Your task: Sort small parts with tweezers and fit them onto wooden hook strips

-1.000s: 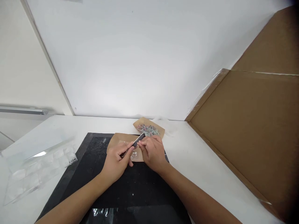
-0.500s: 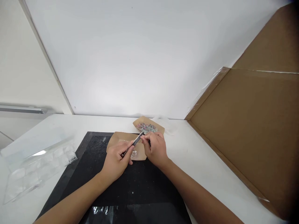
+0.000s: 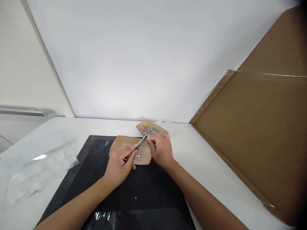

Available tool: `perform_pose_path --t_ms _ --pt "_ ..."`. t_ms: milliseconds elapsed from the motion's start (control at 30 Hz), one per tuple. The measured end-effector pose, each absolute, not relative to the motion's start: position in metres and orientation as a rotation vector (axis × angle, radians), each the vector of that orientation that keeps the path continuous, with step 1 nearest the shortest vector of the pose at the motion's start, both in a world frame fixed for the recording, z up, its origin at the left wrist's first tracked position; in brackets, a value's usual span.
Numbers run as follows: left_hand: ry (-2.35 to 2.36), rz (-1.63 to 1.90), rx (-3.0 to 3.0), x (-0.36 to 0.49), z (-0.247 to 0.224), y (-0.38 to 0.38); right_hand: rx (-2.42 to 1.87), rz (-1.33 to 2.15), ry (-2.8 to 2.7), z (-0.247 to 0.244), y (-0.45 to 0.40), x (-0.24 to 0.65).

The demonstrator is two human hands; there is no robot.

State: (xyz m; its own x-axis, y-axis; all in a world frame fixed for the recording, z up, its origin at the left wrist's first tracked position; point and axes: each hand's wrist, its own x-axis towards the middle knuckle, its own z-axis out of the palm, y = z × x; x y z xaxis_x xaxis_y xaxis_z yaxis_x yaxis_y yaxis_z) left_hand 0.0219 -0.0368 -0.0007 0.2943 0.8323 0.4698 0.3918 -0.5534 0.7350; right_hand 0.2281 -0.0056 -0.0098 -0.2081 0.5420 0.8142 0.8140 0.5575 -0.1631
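Observation:
My left hand (image 3: 121,164) is closed around a flat, dark strip with a pale edge that looks like a nail file (image 3: 141,143). The strip slants up and to the right, over a brown paper tray (image 3: 115,148). At its far tip my right hand (image 3: 161,149) makes a pinch; whatever lies between those fingertips is too small to make out. Small white bits (image 3: 137,157) lie in the tray below.
Behind my right hand, a second brown paper tray (image 3: 164,130) holds small multicoloured pieces (image 3: 150,130). A black mat (image 3: 115,191) lies beneath my arms. To the left is a clear compartment box (image 3: 45,169); cardboard (image 3: 251,127) leans at the right.
My right hand has shifted slightly to the right, away from the file's tip. My left hand and the nail file have barely moved.

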Motion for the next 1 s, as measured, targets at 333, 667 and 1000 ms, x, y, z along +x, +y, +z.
perform_pose_path --t_ms 333,667,1000 --pt "1.078 1.197 2.045 0.022 -0.001 -0.036 -1.075 -0.37 -1.929 -0.008 -0.018 0.215" --pt "1.037 1.263 2.143 0.022 -0.002 -0.036 -1.086 -0.254 -1.967 -0.005 -0.018 0.218" --pt "1.009 1.335 2.235 0.023 -0.007 -0.035 -1.146 -0.149 -1.977 -0.001 -0.02 0.218"
